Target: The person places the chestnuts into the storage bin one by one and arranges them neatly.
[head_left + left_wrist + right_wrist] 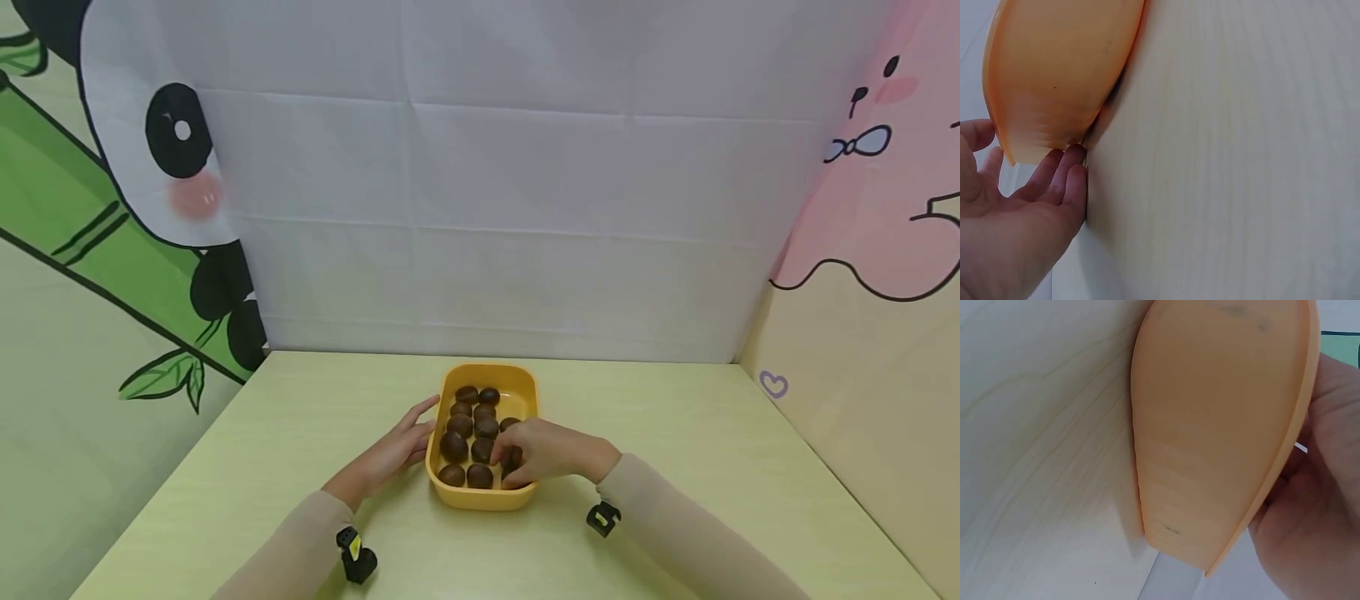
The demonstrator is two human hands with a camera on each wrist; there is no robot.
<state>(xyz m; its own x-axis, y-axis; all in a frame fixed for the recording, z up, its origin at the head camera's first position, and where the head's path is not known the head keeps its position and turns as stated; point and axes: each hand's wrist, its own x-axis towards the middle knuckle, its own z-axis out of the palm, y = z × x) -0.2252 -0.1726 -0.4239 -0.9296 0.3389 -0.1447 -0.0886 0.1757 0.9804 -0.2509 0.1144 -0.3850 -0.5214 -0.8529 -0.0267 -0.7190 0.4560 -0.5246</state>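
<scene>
A yellow plastic tray (487,498) stands on the table, with several glossy brown chestnuts (453,447) set in rough rows inside it. My left hand (393,454) is at the tray's left side. In the left wrist view its fingers (1063,178) are fairly straight and touch the outer wall low down. Over the right rim reaches my right hand (551,452). Its thumb and fingers curl about a chestnut (512,458) near the tray's front right corner. The right wrist view shows the tray's outer wall (1210,425), which hides the fingertips.
The pale yellow table (660,433) extends around the tray. Behind it hangs a white cloth (517,175). Painted walls stand on both sides, with a panda figure (168,158) at left and a pink figure (892,183) at right.
</scene>
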